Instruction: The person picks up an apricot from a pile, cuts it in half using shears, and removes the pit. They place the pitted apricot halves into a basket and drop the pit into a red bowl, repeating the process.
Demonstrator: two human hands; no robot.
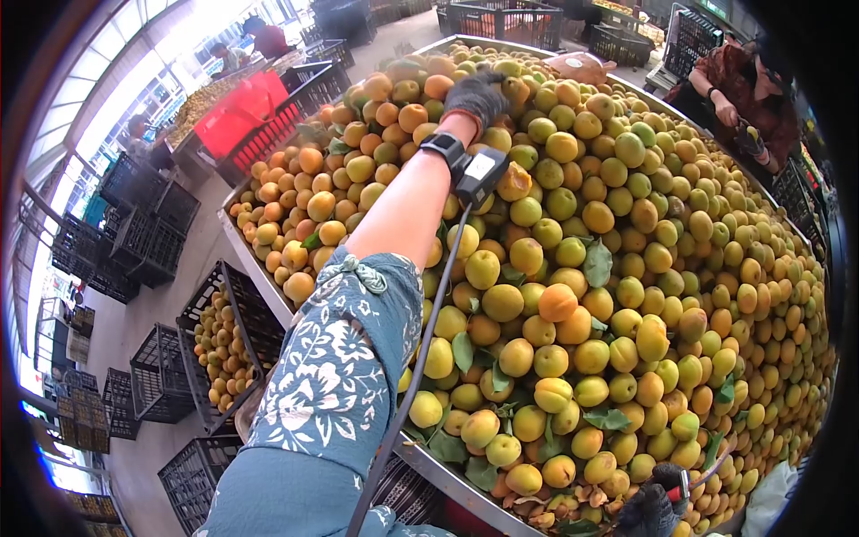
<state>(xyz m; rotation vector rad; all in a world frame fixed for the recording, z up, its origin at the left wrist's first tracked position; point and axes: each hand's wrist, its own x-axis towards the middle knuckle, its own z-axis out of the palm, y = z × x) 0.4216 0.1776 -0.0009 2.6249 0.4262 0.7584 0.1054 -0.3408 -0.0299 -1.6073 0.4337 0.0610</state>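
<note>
My left hand [476, 100], in a dark knit glove, reaches far across a big heap of apricots [523, 255]. Its fingers bend down among the fruit near the top of the heap, and their tips are hidden. A black wrist device [483, 174] with a cable sits on that forearm. At the lower right, my gloved right hand [651, 508] is closed around a thin red-handled tool [687, 489] close over the fruit. Green leaves [598, 264] lie among the yellow, green and orange apricots. Torn brown fruit pieces [559, 512] lie by the near edge.
A metal-edged bin [474, 499] bounds the heap. To the left stand black crates [161, 371], one crate [258, 313] partly filled with apricots. A red crate liner [240, 112] hangs beyond. A person [747, 98] works at the right edge; others are in the back left.
</note>
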